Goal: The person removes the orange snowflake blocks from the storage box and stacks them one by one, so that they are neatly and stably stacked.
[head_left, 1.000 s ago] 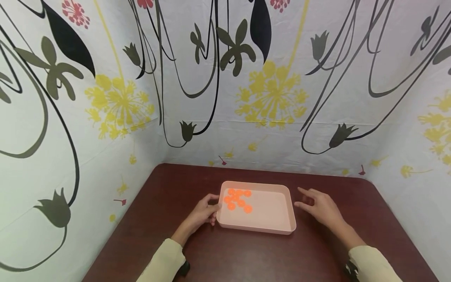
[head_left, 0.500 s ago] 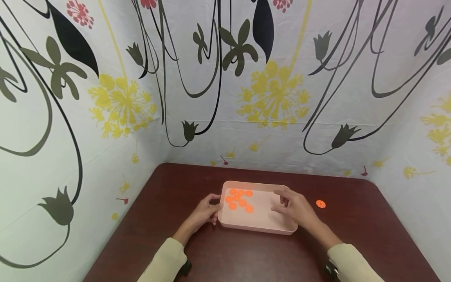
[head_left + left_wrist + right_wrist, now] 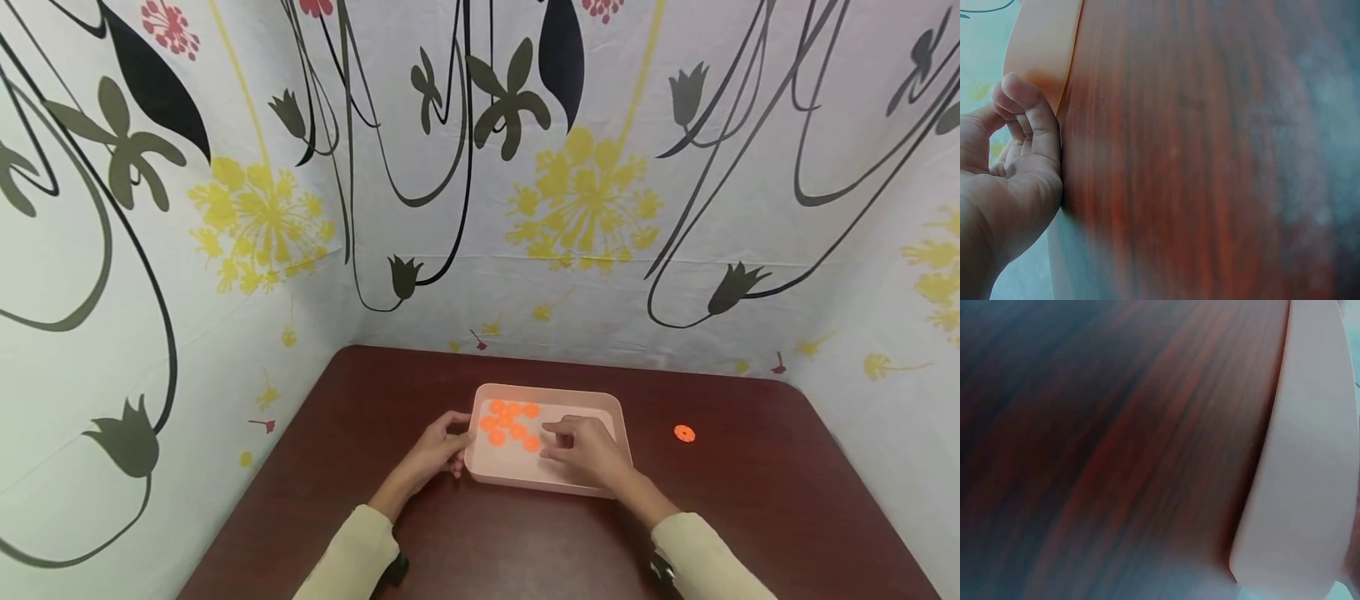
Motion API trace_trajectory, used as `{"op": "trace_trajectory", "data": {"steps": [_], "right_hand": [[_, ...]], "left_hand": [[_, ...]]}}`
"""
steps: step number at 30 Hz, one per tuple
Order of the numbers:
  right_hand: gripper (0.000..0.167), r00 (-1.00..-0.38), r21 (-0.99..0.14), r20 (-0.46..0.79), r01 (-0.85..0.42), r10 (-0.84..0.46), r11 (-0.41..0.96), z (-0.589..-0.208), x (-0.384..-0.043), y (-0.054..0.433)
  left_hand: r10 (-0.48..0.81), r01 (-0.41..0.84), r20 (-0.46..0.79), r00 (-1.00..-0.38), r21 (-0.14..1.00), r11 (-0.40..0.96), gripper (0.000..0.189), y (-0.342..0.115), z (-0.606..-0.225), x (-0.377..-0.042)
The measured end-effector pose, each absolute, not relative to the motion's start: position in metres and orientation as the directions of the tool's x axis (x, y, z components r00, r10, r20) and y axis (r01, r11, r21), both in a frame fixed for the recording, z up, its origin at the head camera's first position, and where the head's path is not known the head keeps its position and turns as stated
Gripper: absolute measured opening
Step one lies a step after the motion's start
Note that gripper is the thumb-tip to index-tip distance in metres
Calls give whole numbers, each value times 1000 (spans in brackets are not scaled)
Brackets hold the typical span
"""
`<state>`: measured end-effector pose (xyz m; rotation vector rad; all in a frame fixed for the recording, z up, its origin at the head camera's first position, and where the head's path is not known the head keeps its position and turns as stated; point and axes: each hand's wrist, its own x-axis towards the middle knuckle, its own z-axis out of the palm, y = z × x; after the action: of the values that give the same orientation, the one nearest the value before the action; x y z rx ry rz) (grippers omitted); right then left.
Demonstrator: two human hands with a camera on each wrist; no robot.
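A shallow peach tray (image 3: 540, 483) rests on the table, with several flat orange discs (image 3: 497, 437) grouped in its left part. My left hand (image 3: 432, 450) holds the tray's left end, thumb at the rim; in the left wrist view the hand (image 3: 1019, 150) has its fingers bent against the tray's wall (image 3: 1044, 47). Over the tray, my right hand (image 3: 588, 450) reaches left with thumb and forefinger apart, close to the nearest discs. Nothing shows between those fingertips. One orange disc (image 3: 684, 433) with a dark centre lies on the table, right of the tray.
The dark red-brown wooden table (image 3: 480, 550) has rounded far corners. Flower-patterned cloth (image 3: 420, 225) hangs close behind it and along both sides. In the right wrist view, the tray's outer wall (image 3: 1304, 456) fills the right side, with wood grain beside it.
My right hand has moved left from beside the tray to over the discs inside it. The lone disc on the table has come into sight. My left hand stays at the tray.
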<state>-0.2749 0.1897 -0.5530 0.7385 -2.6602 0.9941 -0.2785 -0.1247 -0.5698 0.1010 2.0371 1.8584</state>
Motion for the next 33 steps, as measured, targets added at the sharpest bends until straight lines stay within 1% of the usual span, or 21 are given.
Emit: {"op": "trace_trajectory", "data": {"steps": [5, 9, 14, 19, 22, 31, 33], "right_hand": [[29, -872, -573, 332, -489, -359, 658, -558, -277, 181], [21, -881, -564, 307, -474, -361, 677, -564, -280, 178], [23, -909, -563, 243, -417, -339, 713, -566, -282, 176], [28, -933, -568, 197, -359, -301, 741, -566, -283, 174], [27, -930, -559, 200, -366, -308, 744, -565, -283, 172], [10, -905, -514, 231, -425, -357, 745, -567, -284, 166], [10, -902, -507, 233, -432, -364, 746, -568, -285, 166]], "left_hand": [[299, -205, -235, -925, 970, 128, 49, -122, -568, -278], [295, -213, -243, -924, 968, 129, 49, -121, -566, -278], [306, -199, -230, -924, 971, 129, 49, -119, -566, -280], [307, -192, -226, -924, 972, 138, 49, -119, -566, -281], [300, -201, -236, -924, 969, 143, 49, -120, -566, -281], [297, -207, -237, -925, 970, 129, 48, -124, -569, -282], [298, -207, -236, -925, 970, 126, 48, -123, -569, -282]]}}
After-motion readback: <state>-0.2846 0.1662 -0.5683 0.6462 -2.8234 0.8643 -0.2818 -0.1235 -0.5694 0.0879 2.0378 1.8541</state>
